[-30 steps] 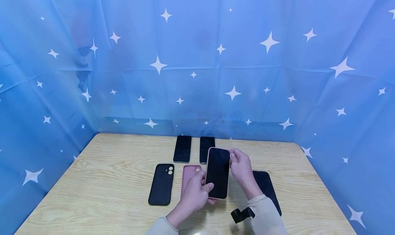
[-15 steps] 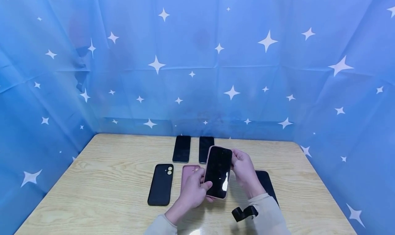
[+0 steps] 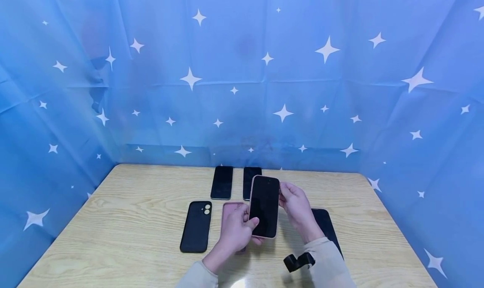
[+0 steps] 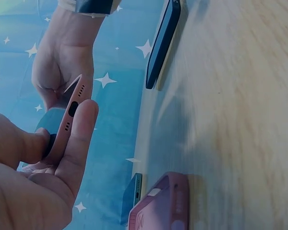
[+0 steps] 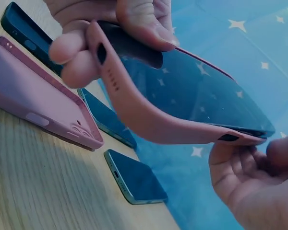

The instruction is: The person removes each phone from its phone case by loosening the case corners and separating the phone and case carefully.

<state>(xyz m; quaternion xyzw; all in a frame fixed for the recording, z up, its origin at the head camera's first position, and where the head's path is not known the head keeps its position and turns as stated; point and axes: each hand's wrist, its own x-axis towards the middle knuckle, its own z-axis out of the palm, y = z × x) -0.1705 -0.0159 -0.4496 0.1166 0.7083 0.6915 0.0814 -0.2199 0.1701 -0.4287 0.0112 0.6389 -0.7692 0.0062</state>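
Observation:
A black-screened phone [image 3: 264, 206] in a pink phone case [image 5: 153, 127] is held tilted above the table by both hands. My left hand [image 3: 237, 229] grips its lower left, with the thumb over the screen and fingers behind. At the upper right edge, my right hand [image 3: 297, 206] pinches the case's side. In the right wrist view, the screen's edge stands slightly proud of the case rim near the right hand. The left wrist view shows the case's bottom edge with its charging-port opening. A second pink case [image 3: 229, 214] lies partly hidden behind my left hand.
A black phone case [image 3: 195, 227] lies to the left. Two dark phones [image 3: 222, 183] lie near the table's back edge, the right one partly covered by the held phone. Another flat black phone-shaped item [image 3: 327, 227] sits beneath the right forearm. A black strap [image 3: 298, 262] hangs by the right sleeve.
The phone in its pink case swings slightly right, then back left and up. A bright reflection on the screen came and went. Both hands keep their hold.

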